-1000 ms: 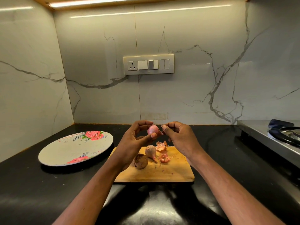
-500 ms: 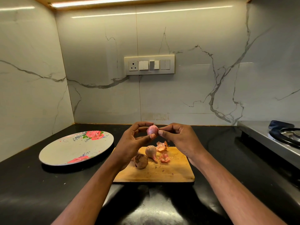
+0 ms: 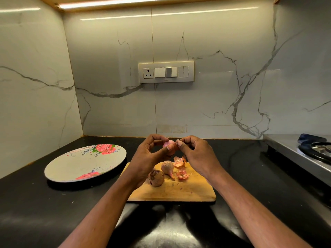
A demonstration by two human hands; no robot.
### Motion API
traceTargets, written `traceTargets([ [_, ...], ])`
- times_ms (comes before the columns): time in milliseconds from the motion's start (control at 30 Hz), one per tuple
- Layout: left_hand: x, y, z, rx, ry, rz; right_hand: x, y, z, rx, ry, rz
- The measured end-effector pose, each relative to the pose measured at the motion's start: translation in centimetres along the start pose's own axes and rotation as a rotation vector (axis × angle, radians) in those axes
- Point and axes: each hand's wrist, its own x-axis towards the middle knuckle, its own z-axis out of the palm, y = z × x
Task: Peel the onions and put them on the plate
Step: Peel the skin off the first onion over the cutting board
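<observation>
Well, across the black countertop (image 3: 44,212) sits a floral plate (image 3: 75,165), just left of a wooden cutting board (image 3: 179,192). Above the board, the left hand (image 3: 148,156) grips a pink onion (image 3: 169,144) while the right hand (image 3: 197,154) pinches its skin. Two unpeeled onions (image 3: 167,167) and loose peels (image 3: 180,161) lie on the board.

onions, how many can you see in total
3: one onion held between left hand and right hand; pale onion and dark onion on the cutting board.
</observation>
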Motion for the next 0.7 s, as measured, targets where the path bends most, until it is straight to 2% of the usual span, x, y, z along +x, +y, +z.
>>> traceTargets([
  [167,0.1,-0.2,-0.1,0.04,0.0,-0.02,-0.1,-0.3,-0.1,0.129,0.019,0.039],
  [300,0.1,-0.1,-0.3,-0.001,-0.006,-0.044,-0.3,-0.6,-0.7,0.211,-0.059,0.018],
  [367,0.0,0.0,-0.3,0.001,-0.014,-0.041,-0.3,-0.5,-0.8,0.233,-0.047,0.023],
  [700,0.0,-0.1,-0.1,-0.043,0.02,-0.043,0.0,-0.2,-0.1,0.021,0.045,-0.044],
])
